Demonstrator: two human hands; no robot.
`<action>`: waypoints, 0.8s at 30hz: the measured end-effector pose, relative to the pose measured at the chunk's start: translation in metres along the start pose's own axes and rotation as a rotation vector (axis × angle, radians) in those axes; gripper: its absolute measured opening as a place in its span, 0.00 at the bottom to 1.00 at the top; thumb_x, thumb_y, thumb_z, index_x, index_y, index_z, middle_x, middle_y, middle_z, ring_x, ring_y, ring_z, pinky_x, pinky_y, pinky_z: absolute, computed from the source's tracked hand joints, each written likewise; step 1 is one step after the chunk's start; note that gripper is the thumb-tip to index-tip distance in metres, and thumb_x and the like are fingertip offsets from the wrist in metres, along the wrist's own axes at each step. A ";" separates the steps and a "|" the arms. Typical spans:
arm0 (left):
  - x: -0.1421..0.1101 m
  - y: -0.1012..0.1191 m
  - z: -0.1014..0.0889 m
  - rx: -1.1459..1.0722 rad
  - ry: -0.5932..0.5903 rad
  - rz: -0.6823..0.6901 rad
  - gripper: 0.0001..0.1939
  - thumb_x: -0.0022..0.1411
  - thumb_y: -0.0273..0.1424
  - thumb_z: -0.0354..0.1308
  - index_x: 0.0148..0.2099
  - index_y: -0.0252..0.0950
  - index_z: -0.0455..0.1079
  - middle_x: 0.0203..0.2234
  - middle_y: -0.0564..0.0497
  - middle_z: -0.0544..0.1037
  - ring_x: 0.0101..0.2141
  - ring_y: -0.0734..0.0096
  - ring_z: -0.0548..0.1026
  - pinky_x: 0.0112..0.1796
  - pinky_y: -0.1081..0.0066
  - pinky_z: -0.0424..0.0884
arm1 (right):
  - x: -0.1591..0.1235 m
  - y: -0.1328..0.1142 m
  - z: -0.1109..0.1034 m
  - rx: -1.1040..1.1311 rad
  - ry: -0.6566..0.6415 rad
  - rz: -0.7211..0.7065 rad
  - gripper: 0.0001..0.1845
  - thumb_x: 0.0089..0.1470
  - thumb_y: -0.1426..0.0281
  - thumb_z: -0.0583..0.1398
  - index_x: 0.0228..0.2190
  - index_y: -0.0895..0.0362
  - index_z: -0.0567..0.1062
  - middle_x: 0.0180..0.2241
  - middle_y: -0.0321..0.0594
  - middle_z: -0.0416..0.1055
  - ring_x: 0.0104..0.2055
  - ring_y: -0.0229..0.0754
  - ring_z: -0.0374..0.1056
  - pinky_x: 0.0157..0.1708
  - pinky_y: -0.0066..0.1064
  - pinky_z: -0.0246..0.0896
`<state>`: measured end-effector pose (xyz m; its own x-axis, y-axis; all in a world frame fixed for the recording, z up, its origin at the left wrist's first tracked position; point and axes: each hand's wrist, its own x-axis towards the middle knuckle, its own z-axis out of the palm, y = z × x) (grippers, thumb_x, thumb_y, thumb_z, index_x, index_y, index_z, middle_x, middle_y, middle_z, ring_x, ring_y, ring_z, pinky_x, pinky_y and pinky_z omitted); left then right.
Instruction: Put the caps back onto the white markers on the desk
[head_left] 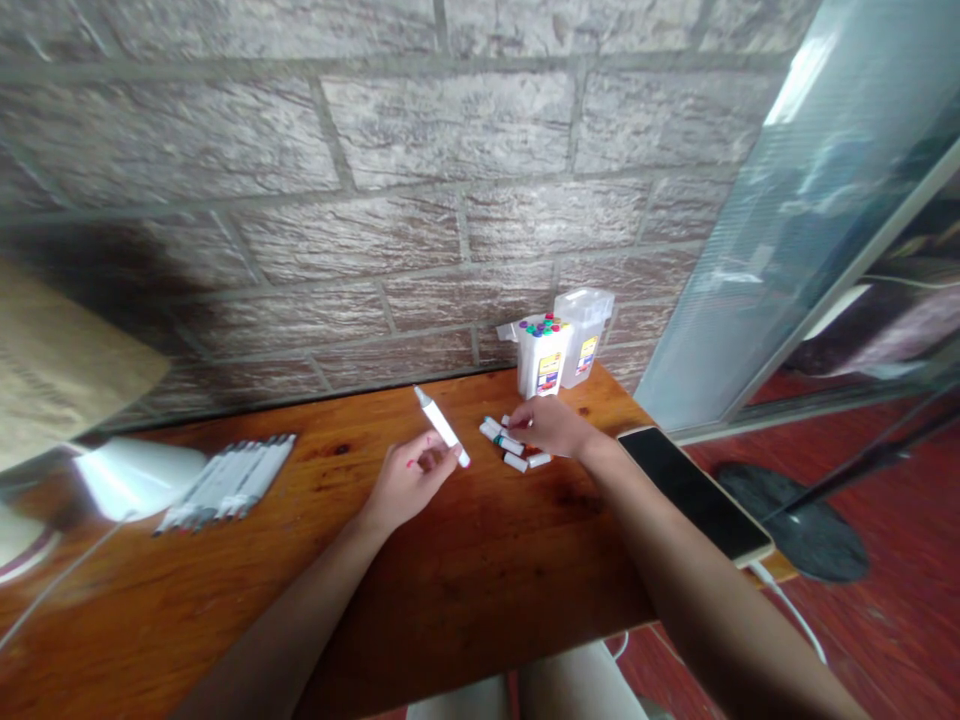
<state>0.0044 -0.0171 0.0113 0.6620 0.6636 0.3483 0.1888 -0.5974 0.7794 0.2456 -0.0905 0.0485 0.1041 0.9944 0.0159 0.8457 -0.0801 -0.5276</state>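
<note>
Held in my left hand point(420, 472) is a white marker point(442, 425), tilted with its uncapped grey end up and to the left. A pinkish-red end shows below my fingertips, and red marks are on the hand. My right hand point(551, 425) is over a small pile of white marker caps point(501, 437), one with a green band. Its fingers are curled together at the pile, with a small white cap point(506, 421) at the fingertips. Part of the pile is hidden under that hand.
Behind the caps stand a clear box point(541, 360) of colourful-ended markers and another clear box point(586, 335). Several markers point(229, 480) lie in a row at left, beside a lamp point(135, 475). A charging tablet point(694, 495) lies at the table's point(480, 560) right edge.
</note>
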 end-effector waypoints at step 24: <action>-0.001 0.001 -0.001 0.036 -0.026 0.001 0.15 0.65 0.40 0.57 0.35 0.35 0.76 0.24 0.53 0.77 0.24 0.76 0.70 0.27 0.77 0.63 | 0.000 -0.004 0.007 0.410 0.114 -0.146 0.10 0.47 0.73 0.62 0.35 0.59 0.78 0.23 0.32 0.70 0.23 0.32 0.62 0.25 0.24 0.56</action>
<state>0.0031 -0.0176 0.0121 0.6809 0.6515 0.3346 0.2139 -0.6138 0.7599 0.2381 -0.0895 0.0445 0.0757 0.9776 0.1965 0.5808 0.1169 -0.8056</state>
